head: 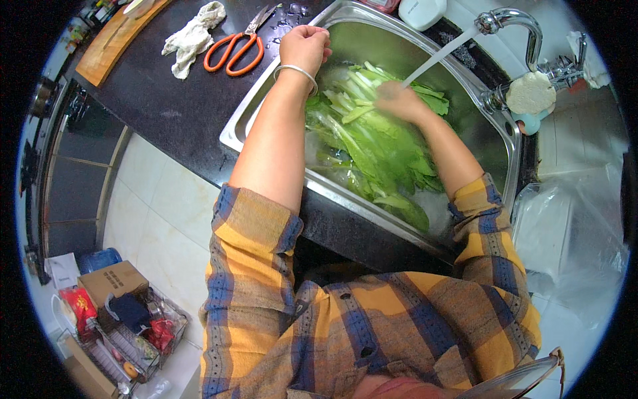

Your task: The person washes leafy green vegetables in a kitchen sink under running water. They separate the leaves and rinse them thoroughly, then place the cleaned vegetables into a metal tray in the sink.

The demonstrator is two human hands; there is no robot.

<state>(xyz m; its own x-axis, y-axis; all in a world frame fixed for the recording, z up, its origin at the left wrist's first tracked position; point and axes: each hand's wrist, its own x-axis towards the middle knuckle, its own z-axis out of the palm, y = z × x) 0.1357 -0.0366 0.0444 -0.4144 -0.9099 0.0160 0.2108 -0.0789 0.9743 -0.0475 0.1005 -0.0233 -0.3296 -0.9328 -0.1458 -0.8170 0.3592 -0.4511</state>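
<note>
Leafy green vegetables with pale stalks lie in water in a stainless steel sink. Water runs from the chrome faucet onto my right hand, which is among the pale stalks at the middle of the sink; its fingers are blurred, and I cannot tell whether they grip a stalk. My left hand, with a bangle on the wrist, is above the sink's left rim, fingers curled in, nothing visible in it. Left of it, orange-handled scissors and a crumpled white cloth lie on the dark countertop.
A wooden cutting board lies at the upper left of the counter. A white container stands behind the sink. Clear plastic bags are at the right. On the floor at lower left are a cardboard box and a wire basket.
</note>
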